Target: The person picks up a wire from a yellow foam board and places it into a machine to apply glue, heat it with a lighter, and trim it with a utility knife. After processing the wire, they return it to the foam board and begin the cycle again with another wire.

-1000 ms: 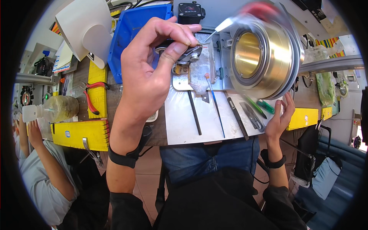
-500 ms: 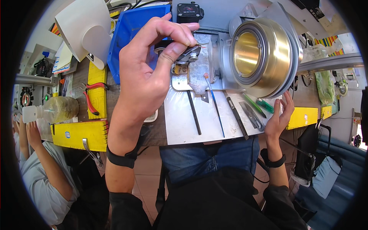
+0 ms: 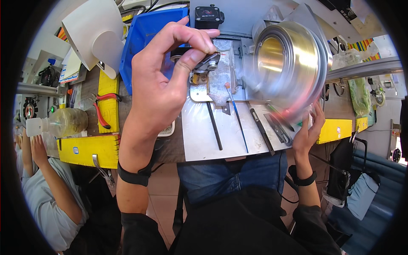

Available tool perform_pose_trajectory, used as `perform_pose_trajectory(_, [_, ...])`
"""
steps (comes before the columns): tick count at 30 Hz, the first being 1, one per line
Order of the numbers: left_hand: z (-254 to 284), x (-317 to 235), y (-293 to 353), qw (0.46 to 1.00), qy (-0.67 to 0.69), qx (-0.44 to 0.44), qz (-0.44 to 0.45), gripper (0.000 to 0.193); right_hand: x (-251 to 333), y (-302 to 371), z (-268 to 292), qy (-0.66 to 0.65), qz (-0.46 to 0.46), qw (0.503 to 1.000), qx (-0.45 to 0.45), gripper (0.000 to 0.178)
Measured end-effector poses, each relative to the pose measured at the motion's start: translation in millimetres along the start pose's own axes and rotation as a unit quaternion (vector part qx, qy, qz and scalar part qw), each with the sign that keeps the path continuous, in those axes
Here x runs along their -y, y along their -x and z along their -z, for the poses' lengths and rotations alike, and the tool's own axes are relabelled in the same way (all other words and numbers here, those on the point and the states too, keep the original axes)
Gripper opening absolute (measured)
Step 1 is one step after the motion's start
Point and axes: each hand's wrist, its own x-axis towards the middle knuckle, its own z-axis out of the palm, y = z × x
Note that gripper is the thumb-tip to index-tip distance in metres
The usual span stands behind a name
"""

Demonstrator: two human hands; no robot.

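My left hand [image 3: 159, 80] is raised over the bench, thumb and forefinger pinched beside a small dark metal mechanism with a knob [image 3: 212, 66]. What the pinch holds is too small to make out. To the right stands a gold-and-silver metal wheel [image 3: 307, 59] with a round hollow centre. Its lower rim and left side are smeared by motion. My right hand [image 3: 308, 131] is beside the wheel's lower right edge, fingers apart and curved upward; contact with the rim cannot be made out.
On white paper [image 3: 195, 140] lie a black rod [image 3: 214, 125], a blue paintbrush [image 3: 236, 112] and a dark pen-like tool [image 3: 262, 131]. Left are red-handled pliers [image 3: 101, 111], a blue bin [image 3: 138, 40], a clear bottle [image 3: 70, 122] and another person's hand [image 3: 39, 148].
The wheel has turned from sharp to blurred, with a reddish smear now at its lower rim. My left hand has hardly moved; my right hand keeps its place.
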Motion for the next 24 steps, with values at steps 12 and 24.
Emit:
perform_pose_trajectory(12, [0.3,-3.3,-1.1,1.0,-0.01,0.007,0.008,0.012,0.8,0.0,1.5,0.003,-0.006,1.0,0.005,0.037])
perform_pose_trajectory(24, [-0.3,-4.2,-0.5,0.999,-0.01,0.014,0.031,0.006,1.9,0.4,1.9,0.007,0.006,1.0,0.007,0.037])
